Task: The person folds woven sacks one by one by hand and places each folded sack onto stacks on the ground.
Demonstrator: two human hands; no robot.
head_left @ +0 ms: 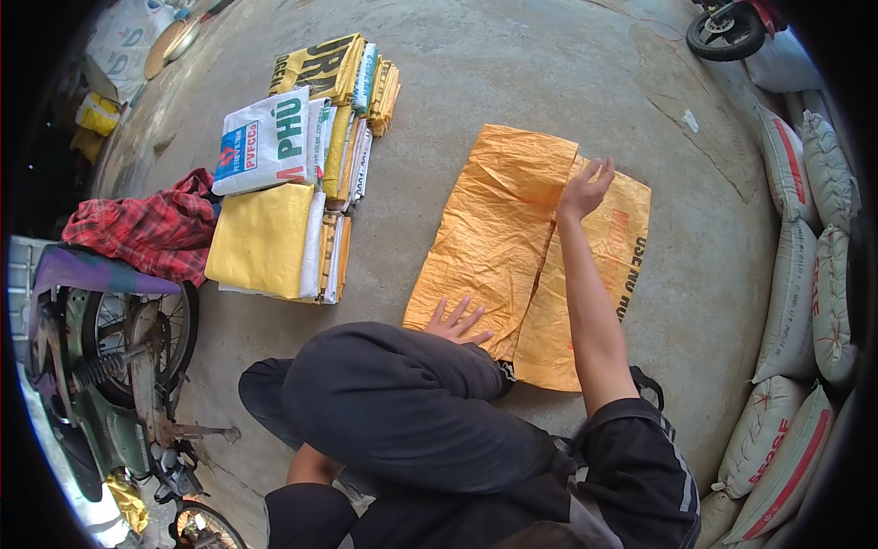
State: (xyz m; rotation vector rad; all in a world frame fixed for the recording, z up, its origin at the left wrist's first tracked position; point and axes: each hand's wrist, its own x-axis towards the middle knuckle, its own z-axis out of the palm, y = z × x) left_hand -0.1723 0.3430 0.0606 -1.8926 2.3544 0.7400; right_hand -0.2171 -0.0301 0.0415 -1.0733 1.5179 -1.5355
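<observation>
An orange woven plastic sack lies on the concrete floor in front of me, with a fold running along its length. Its right-hand part carries printed red and black lettering. My left hand, reaching out past my bent knee, rests flat with spread fingers on the sack's near left corner. Over the far part of the fold is my right hand, its side against the sack and its fingers loosely extended, with nothing seen in them. My right forearm covers some of the sack's printed side.
Stacks of folded sacks stand at the left, next to a red plaid cloth. A motorbike is at the lower left. Filled sacks are piled along the right side. Another motorbike's wheel shows at the top right.
</observation>
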